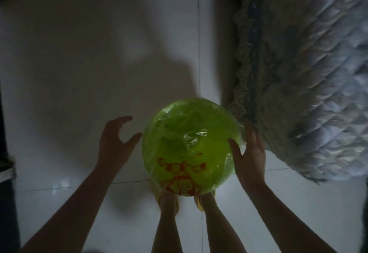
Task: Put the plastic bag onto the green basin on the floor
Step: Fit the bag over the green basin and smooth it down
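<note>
- The room was dim, and the floor (79,73) was pale glossy tile with thin grout lines, crossed by a broad soft shadow of the person.
- Along the right side hung a quilted pale blue-grey bedspread (322,85) with a scalloped lace edge (247,69), draping down close to the floor.
- A dark vertical edge ran down the far left of the view; what it belonged to could not be told.
- The round green plastic basin (191,147) sat on the floor just in front of the person's feet (169,201), with its right rim near the lace edge of the bedspread.
- A thin clear plastic bag with a red cartoon print (179,179) lay stretched and crinkled over the top of the basin, covering it.
- Open bare tile lay to the left of the basin and beyond it; the right side was crowded by the bedspread.
- The left hand (115,143) hovered just beside the basin's left rim, its fingers spread and curled, gripping nothing; whether the thumb tip touched the bag could not be told.
- The right hand (249,159) lay flat against the basin's right rim, with its fingers extended and its thumb pressed on the plastic bag.
</note>
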{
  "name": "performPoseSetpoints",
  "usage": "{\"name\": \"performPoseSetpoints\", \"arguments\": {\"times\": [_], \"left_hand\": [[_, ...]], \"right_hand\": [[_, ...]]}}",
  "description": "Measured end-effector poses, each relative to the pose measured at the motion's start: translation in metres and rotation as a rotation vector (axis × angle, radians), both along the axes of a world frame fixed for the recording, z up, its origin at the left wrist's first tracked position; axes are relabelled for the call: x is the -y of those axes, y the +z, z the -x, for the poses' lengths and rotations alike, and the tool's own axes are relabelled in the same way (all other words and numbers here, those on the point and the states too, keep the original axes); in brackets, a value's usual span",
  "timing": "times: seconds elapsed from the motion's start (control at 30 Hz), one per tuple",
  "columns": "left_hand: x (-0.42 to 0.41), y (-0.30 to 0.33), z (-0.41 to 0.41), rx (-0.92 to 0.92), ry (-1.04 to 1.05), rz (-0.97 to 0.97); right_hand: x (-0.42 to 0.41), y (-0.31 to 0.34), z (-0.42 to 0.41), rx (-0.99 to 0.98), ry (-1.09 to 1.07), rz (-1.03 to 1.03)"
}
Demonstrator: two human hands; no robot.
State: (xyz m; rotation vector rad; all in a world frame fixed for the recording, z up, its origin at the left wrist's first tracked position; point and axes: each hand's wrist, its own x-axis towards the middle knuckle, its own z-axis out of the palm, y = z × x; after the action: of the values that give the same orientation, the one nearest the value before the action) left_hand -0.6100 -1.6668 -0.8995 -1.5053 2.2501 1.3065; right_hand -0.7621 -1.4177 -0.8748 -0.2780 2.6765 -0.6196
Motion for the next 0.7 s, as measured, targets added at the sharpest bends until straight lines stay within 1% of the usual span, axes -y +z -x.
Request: {"name": "performPoseSetpoints", "arguments": {"times": [0.1, 0.17, 0.2, 0.27, 0.33, 0.4, 0.43, 0.5, 0.6, 0.63, 0.67, 0.7], "left_hand": [[-0.033, 0.018, 0.038, -0.023, -0.491, 0.149], [-0.052, 0.015, 0.065, 0.023, -0.709, 0.213], [-0.056, 0.013, 0.078, 0.051, -0.777, 0.231], [-0.056, 0.003, 0.098, 0.137, -0.835, 0.239], [-0.046, -0.006, 0.107, 0.211, -0.851, 0.240], [-0.035, -0.011, 0.110, 0.182, -0.850, 0.188], [-0.031, -0.012, 0.109, 0.142, -0.839, 0.133], [-0.025, -0.014, 0.108, 0.089, -0.839, 0.033], [-0.025, -0.017, 0.110, 0.065, -0.865, -0.044], [-0.026, -0.017, 0.110, 0.076, -0.869, -0.025], [-0.027, -0.015, 0.109, 0.096, -0.876, 0.044], [-0.028, -0.011, 0.106, 0.109, -0.880, 0.148]], "right_hand": [[-0.021, -0.001, 0.010, 0.218, -0.035, -0.096], [-0.030, -0.008, 0.012, 0.395, -0.093, -0.051], [-0.033, -0.012, 0.013, 0.463, -0.148, -0.015], [-0.038, -0.021, 0.014, 0.511, -0.248, 0.035], [-0.042, -0.028, 0.019, 0.542, -0.414, 0.097], [-0.047, -0.034, 0.026, 0.595, -0.603, 0.143], [-0.049, -0.039, 0.028, 0.600, -0.645, 0.132], [-0.048, -0.045, 0.029, 0.602, -0.612, 0.056], [-0.043, -0.053, 0.031, 0.648, -0.433, -0.038], [-0.043, -0.054, 0.034, 0.673, -0.436, -0.044], [-0.041, -0.050, 0.036, 0.684, -0.482, -0.042], [-0.044, -0.047, 0.038, 0.629, -0.518, -0.052]]}}
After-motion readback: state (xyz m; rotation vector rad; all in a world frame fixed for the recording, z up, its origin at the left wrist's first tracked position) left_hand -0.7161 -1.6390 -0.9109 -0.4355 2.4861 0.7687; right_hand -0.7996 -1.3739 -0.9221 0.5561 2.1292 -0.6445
